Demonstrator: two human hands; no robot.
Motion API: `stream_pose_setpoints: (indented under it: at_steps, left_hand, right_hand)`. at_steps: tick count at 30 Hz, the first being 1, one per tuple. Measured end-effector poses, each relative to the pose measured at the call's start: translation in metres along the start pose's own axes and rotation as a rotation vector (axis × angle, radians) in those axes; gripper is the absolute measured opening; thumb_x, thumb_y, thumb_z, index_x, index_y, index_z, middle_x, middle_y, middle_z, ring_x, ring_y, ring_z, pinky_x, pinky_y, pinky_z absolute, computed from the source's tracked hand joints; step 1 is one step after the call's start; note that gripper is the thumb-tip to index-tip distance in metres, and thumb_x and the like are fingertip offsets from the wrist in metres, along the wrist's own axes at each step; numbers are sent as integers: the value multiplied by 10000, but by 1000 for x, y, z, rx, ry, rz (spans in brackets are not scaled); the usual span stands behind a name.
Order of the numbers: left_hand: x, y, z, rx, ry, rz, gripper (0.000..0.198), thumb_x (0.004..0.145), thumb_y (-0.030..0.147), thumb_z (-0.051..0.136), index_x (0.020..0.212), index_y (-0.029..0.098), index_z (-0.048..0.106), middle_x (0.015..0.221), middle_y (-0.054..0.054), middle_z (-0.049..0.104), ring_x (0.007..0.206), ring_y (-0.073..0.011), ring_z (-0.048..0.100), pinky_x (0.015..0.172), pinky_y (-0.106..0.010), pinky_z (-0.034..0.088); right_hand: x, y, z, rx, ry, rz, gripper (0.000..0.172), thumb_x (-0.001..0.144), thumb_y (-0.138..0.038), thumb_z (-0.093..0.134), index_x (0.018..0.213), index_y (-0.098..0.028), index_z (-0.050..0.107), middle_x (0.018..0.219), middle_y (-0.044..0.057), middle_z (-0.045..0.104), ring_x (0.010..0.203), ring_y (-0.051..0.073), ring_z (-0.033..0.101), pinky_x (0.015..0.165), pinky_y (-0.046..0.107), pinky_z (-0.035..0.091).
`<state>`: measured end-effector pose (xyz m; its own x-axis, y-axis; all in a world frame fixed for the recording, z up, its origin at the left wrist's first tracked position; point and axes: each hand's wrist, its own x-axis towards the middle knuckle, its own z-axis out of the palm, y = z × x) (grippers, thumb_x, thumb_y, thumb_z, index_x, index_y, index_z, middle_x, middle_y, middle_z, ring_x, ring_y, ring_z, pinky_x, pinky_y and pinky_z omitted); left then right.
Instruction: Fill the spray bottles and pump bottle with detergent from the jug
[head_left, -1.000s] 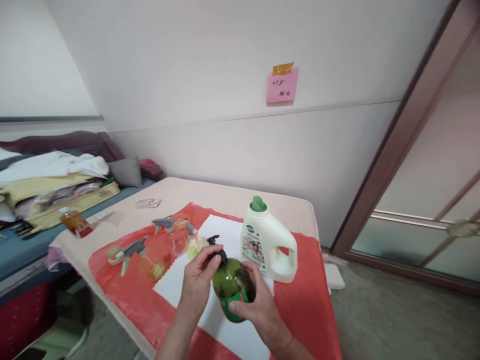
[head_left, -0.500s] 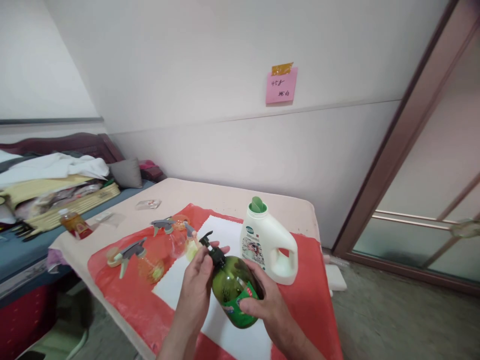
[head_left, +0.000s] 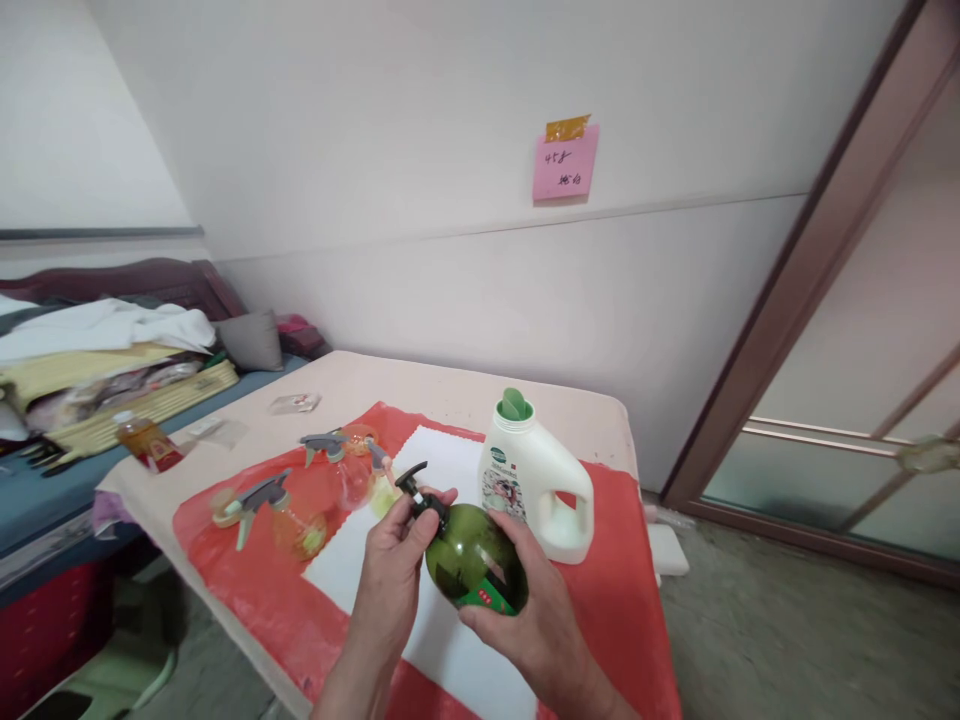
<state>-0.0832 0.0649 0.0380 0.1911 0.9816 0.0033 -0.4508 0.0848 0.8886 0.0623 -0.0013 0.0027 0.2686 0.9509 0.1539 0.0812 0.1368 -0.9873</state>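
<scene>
A round green pump bottle is held tilted over the table, its black pump head pointing up and to the left. My left hand is closed around the collar of the pump, thumb on its near side. Round the right side of the bottle's body wraps my right hand, covering part of the green label. Just behind, a white detergent jug with a handle stands upright, green showing in its uncapped-looking mouth. A white sheet lies beneath my hands.
Clear spray bottles with grey triggers lie on the red cloth at left. An amber bottle lies at the table's left edge near a small plastic packet. A pink note is taped to the wall.
The pump bottle has tipped, its base swinging away and up to the right, and the pump nozzle has turned. Both hands keep their hold. The view has shifted slightly.
</scene>
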Motion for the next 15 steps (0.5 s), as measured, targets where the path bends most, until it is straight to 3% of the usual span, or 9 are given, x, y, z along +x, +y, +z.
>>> stream_pose_setpoints:
  at_steps: [3,5,7,9,11,13,15]
  left_hand:
    - [-3,4,-2,-68,-114,-66,337,722,372,830,966,172,713,1042,-127,773,1003,-272,708,852,-349,549]
    - [-4,5,-2,-106,-151,-93,336,720,381,829,951,168,709,1023,-131,776,963,-275,719,832,-357,556]
    - [-4,4,-1,-116,-99,-86,307,740,385,812,930,171,701,972,-116,783,931,-268,725,825,-365,558]
    - [-3,2,0,-107,0,-56,294,754,391,800,917,172,691,927,-99,785,917,-261,727,823,-367,558]
    - [0,1,1,-103,82,-20,310,751,399,801,920,168,683,916,-94,783,924,-257,724,825,-366,557]
    - [2,2,0,-115,121,6,321,751,404,800,927,164,680,930,-97,782,943,-256,718,830,-364,554]
    - [2,5,-2,-132,113,14,314,762,399,791,937,162,685,957,-102,779,964,-257,712,838,-367,551]
  right_hand:
    - [-2,-3,0,451,-132,157,743,478,-314,846,1168,-257,576,1180,60,685,1130,320,611,969,457,474]
    - [-4,-3,2,750,-207,272,597,605,-454,803,1121,-231,601,1118,73,709,1062,314,643,910,451,495]
    - [-6,-1,8,905,-216,385,462,788,-543,660,1099,-203,624,1087,91,718,1023,293,657,900,446,492]
    - [-8,4,14,964,-178,436,459,877,-586,549,1118,-202,620,1104,99,717,1023,273,655,901,436,491]
    - [-9,8,19,973,-165,380,493,844,-587,613,1195,-243,573,1184,85,696,1049,265,645,886,424,497]
    - [-9,10,21,956,-156,261,685,672,-471,826,1257,-298,513,1250,51,672,1080,254,635,899,399,494]
    - [-10,10,21,954,-172,228,845,554,-370,902,1286,-323,484,1255,32,671,1048,238,654,852,358,513]
